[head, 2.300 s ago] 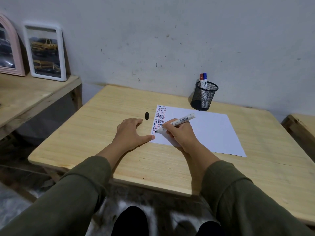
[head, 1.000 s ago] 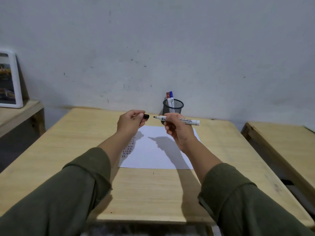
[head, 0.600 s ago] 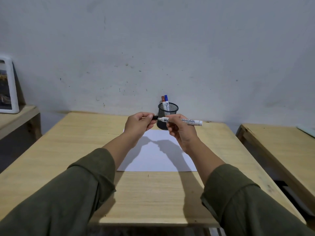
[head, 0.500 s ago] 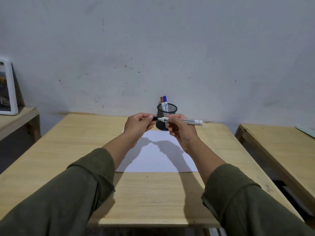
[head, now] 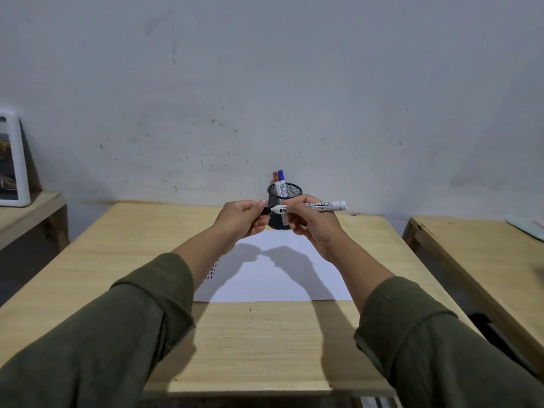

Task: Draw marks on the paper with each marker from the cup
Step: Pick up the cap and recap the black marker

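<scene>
Both hands are raised above the white paper (head: pixel 273 278), in front of the black mesh cup (head: pixel 284 192). My right hand (head: pixel 315 223) holds a white marker (head: pixel 322 207) level, its tip pointing left. My left hand (head: pixel 240 220) pinches the black cap (head: pixel 266 210), which sits on the marker's tip. A red marker (head: pixel 275 177) and a blue marker (head: pixel 281 175) stand in the cup. Short coloured marks (head: pixel 213 270) show on the paper's left side, partly hidden by my left arm.
The wooden table (head: pixel 250 334) carries the paper and cup near the grey wall. A second wooden table (head: pixel 477 260) stands to the right across a gap. A white picture frame (head: pixel 13 160) leans on a lower shelf at far left.
My right hand lifted the marker off the paper. My left hand picked the black cap up from the table and brought it onto the marker's tip. The view tilted up.
</scene>
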The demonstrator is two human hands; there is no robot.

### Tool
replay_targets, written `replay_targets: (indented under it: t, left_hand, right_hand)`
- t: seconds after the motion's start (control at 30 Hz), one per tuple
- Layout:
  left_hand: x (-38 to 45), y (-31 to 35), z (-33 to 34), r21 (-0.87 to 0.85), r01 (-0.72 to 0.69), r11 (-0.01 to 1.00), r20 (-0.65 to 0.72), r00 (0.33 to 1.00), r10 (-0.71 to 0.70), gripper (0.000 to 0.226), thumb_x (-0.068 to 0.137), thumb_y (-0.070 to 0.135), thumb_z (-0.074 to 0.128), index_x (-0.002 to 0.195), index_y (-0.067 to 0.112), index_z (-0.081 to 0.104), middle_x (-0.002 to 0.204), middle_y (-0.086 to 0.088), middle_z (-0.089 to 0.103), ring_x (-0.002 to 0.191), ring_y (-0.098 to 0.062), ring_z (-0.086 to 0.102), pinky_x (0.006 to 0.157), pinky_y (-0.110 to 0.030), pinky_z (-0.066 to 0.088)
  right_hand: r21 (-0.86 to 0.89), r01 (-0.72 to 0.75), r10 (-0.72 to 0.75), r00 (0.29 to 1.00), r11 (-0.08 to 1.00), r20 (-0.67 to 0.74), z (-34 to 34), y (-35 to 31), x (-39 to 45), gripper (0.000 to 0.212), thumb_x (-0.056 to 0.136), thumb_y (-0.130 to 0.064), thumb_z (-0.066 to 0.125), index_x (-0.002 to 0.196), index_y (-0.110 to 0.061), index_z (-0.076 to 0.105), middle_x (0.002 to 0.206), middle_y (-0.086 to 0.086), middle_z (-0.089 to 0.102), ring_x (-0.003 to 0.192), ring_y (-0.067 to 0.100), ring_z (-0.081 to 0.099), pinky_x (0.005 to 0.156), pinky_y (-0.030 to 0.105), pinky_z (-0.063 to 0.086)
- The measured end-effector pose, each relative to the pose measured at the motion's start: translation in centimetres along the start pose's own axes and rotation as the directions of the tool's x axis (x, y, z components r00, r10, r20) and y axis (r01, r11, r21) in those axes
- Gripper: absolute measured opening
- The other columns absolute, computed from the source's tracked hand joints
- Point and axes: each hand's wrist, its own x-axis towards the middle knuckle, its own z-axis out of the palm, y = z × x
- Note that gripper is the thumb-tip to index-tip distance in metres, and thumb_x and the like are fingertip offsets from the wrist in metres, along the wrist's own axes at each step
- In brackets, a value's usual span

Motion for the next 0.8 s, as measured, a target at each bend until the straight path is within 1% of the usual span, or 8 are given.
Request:
replay_targets:
  t: [0.1,0.2,0.3,0.53,0.6,0.67,0.7,0.8]
  left_hand:
    - [0.0,0.0,0.0,0.016,-0.051,0.999,-0.006,0.999,0.051,0.017,0.091,0.020,0.056,0.086,0.007,0.066,0.071,-0.006,0.063,0.049,-0.001,0.059,0.058,-0.012,0.053]
    - [0.1,-0.1,0.3,-0.003,-0.058,0.998,-0.021,0.998,0.058,0.014,0.090,0.016,0.057,0.092,0.006,0.067,0.075,-0.006,0.064,0.053,0.000,0.063,0.060,-0.011,0.054]
    - [0.0,-0.1,0.7,-0.044,-0.070,0.997,-0.038,0.997,0.069,0.009,0.089,0.011,0.058,0.085,0.009,0.066,0.077,-0.005,0.065,0.056,0.000,0.065,0.063,-0.012,0.055]
    - [-0.4,-0.7,1.4,0.019,-0.179,0.984,-0.096,0.979,0.180,0.016,0.089,0.005,0.056,0.081,0.015,0.066,0.074,-0.005,0.065,0.065,-0.008,0.063,0.071,-0.015,0.056]
    - [-0.3,-0.9,1.0,0.020,-0.187,0.982,-0.077,0.979,0.188,0.018,0.089,0.003,0.056,0.081,0.016,0.066,0.074,-0.005,0.065,0.064,-0.006,0.063,0.071,-0.014,0.056]
    - [0.0,-0.7,0.5,0.016,-0.195,0.981,-0.074,0.978,0.196,0.021,0.089,0.001,0.054,0.080,0.017,0.065,0.075,-0.004,0.065,0.062,-0.003,0.063,0.071,-0.013,0.055]
    - [0.3,-0.6,0.3,0.011,-0.192,0.981,-0.083,0.978,0.192,0.022,0.089,0.001,0.054,0.079,0.017,0.065,0.076,-0.004,0.065,0.062,-0.004,0.063,0.071,-0.013,0.054]
    - [1.2,-0.1,-0.2,-0.006,-0.177,0.984,-0.094,0.980,0.176,0.022,0.090,0.001,0.054,0.079,0.017,0.065,0.078,-0.005,0.064,0.068,-0.009,0.061,0.075,-0.015,0.054]
  right_hand:
    - [-0.007,-0.001,0.001,1.000,1.000,0.001,-0.1,0.0,0.1,0.012,0.086,-0.004,0.057,0.076,-0.009,0.061,0.063,0.009,0.054,0.047,0.014,0.047,0.047,0.020,0.036]
    - [0.000,0.007,-0.007,1.000,1.000,0.014,-0.3,0.0,0.1,0.010,0.087,-0.004,0.055,0.079,-0.007,0.059,0.063,0.009,0.053,0.047,0.013,0.047,0.046,0.020,0.036]
    - [0.022,0.006,-0.006,1.000,1.000,0.020,-0.4,0.1,0.1,0.010,0.088,-0.002,0.054,0.080,-0.007,0.059,0.063,0.008,0.054,0.047,0.012,0.048,0.046,0.019,0.037]
    - [0.251,-0.030,0.037,0.999,0.968,-0.025,0.0,1.4,0.0,0.013,0.090,-0.003,0.053,0.077,-0.006,0.056,0.062,0.009,0.054,0.052,0.013,0.049,0.046,0.017,0.041]
    - [0.243,-0.040,0.039,0.999,0.969,0.009,0.1,1.6,-0.1,0.012,0.090,-0.004,0.053,0.080,-0.007,0.057,0.064,0.009,0.056,0.054,0.014,0.051,0.048,0.018,0.042]
    - [0.232,-0.070,0.051,0.995,0.970,0.086,0.0,1.3,-0.2,0.007,0.089,-0.006,0.055,0.092,-0.008,0.061,0.072,0.009,0.062,0.059,0.014,0.058,0.054,0.018,0.047]
    - [0.244,-0.100,0.071,0.990,0.965,0.124,-0.2,1.0,-0.2,0.013,0.087,-0.011,0.057,0.098,-0.009,0.063,0.077,0.009,0.065,0.063,0.014,0.061,0.057,0.019,0.049]
    - [0.323,-0.232,0.151,0.955,0.918,0.256,-1.0,0.0,0.1,0.046,0.070,-0.030,0.066,0.110,-0.009,0.065,0.093,0.014,0.071,0.073,0.019,0.067,0.064,0.023,0.054]
